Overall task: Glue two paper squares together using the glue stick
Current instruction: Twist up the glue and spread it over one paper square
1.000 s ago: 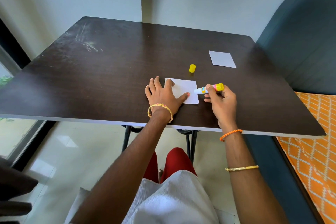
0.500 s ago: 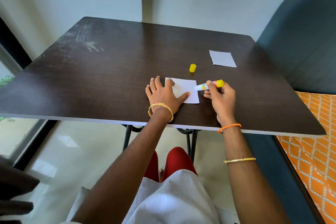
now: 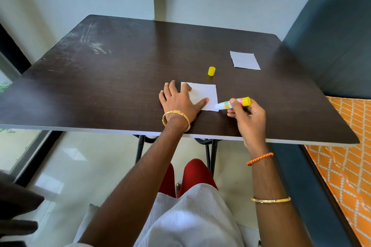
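A white paper square [image 3: 204, 94] lies on the dark table [image 3: 120, 78] near its front edge. My left hand [image 3: 178, 101] rests flat on the square's left side, fingers spread, thumb and one finger pinning the paper. My right hand [image 3: 248, 116] grips an uncapped glue stick [image 3: 233, 104] with a yellow end; its white tip touches the square's near right corner. The yellow cap [image 3: 211, 71] stands just behind the square. A second white paper square [image 3: 244, 60] lies farther back on the right.
A dark teal chair back [image 3: 331, 42] stands at the table's right side, with an orange patterned cushion [image 3: 349, 156] below it. Pale scuff marks [image 3: 94, 44] show on the table's far left. My knees sit under the front edge.
My right hand has drawn the glue stick down along the square's right edge, from near its upper right toward the near right corner. The left hand has stayed put.
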